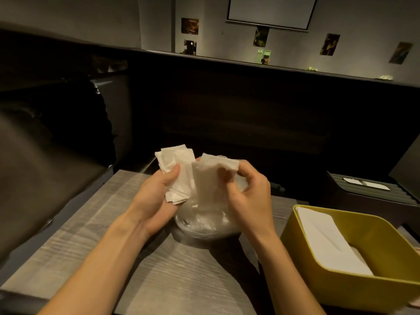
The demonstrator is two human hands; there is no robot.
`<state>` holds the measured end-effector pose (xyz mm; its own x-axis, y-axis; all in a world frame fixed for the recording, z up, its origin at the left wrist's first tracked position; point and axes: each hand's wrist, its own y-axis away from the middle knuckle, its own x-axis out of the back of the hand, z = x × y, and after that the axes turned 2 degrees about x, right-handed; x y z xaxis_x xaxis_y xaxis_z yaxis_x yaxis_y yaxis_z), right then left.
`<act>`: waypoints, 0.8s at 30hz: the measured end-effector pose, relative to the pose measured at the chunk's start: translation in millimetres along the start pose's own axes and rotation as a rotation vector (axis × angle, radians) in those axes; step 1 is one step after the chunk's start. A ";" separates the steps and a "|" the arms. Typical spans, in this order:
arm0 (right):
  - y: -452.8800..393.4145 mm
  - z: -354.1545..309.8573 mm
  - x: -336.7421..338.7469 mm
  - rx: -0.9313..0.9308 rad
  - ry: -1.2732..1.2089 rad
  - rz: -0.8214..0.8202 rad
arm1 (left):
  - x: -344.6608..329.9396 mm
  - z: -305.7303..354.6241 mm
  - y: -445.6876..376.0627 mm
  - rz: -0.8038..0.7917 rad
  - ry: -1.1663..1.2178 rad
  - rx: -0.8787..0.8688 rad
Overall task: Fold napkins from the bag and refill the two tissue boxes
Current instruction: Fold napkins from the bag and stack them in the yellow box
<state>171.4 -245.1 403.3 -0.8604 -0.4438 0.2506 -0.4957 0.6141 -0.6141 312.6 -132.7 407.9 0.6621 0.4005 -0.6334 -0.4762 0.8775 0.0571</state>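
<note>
My left hand (154,196) grips a small stack of folded white napkins (177,169), thumb pressed on top. Beside it, my right hand (247,194) pinches a single white napkin (209,180) that hangs down over the bag. The clear plastic bag (204,221) of napkins lies on the table just below both hands. A yellow tissue box (354,289) stands open at the lower right, with white napkins (327,242) laid inside it. Only one tissue box is in view.
The grey wood-grain table (95,242) runs under my arms. A dark padded seat (41,169) rises at the left, and a dark partition wall (250,105) stands behind the table. A grey ledge with a wrapped utensil (366,185) sits at the right.
</note>
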 end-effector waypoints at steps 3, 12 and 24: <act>1.3 0.0 0.1 0.102 0.151 -0.087 | 3.9 4.7 -1.3 -0.008 0.048 -0.050; 0.4 -2.6 2.1 0.010 0.012 -0.100 | 7.1 6.9 -1.7 0.032 0.033 -0.058; -6.2 -20.3 16.9 -0.241 -0.685 0.185 | -1.3 -6.6 -0.3 0.100 -0.105 0.028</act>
<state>157.5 -243.2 426.5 -0.7049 -0.5783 -0.4108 -0.4302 0.8090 -0.4006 308.1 -135.2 403.6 0.6695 0.5106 -0.5395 -0.5273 0.8382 0.1388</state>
